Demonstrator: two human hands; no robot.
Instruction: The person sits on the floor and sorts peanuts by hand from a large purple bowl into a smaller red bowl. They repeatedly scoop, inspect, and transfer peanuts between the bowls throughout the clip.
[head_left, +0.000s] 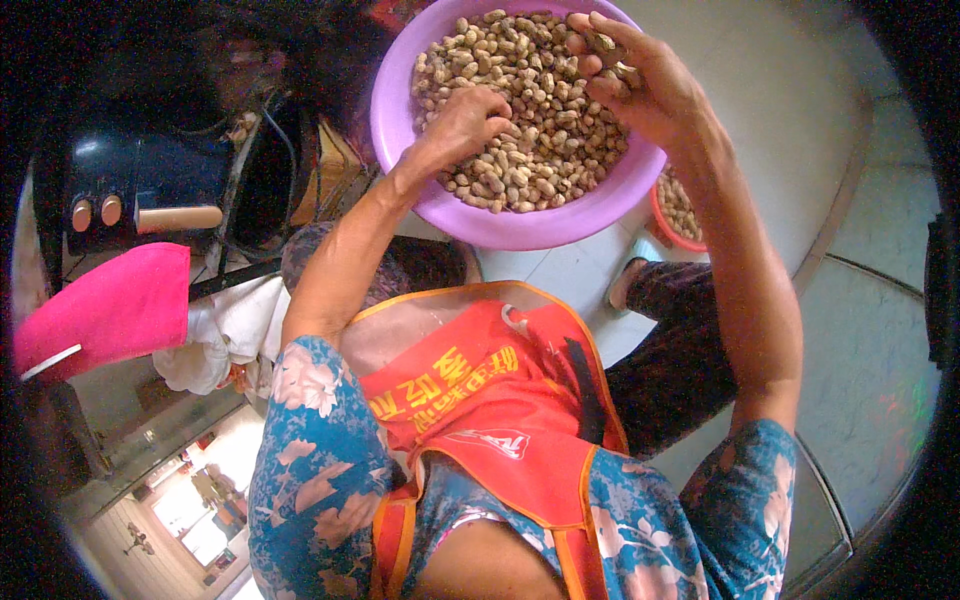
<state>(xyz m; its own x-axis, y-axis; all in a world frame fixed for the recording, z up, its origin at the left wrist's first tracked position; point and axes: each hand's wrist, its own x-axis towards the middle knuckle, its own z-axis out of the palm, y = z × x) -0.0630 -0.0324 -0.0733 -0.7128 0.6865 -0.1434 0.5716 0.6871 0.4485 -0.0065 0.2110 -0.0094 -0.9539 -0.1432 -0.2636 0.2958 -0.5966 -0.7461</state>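
Observation:
A wide purple plastic basin (525, 238) at the top middle holds a heap of unshelled peanuts (517, 171). My left hand (465, 124) rests on the heap's left part, its fingers curled down; whether they grip a peanut is hidden. Above the basin's right side, my right hand (649, 82) is turned partly palm-up. Several peanuts (626, 73) lie between its palm and bent fingers.
A smaller red container (679, 214) of peanuts stands on the floor beyond the basin's lower right. At left are a dark appliance with copper-coloured knobs (111, 211), a bright pink cloth-like sheet (120, 307) and white cloth (232, 330). A red apron (495, 382) covers my front.

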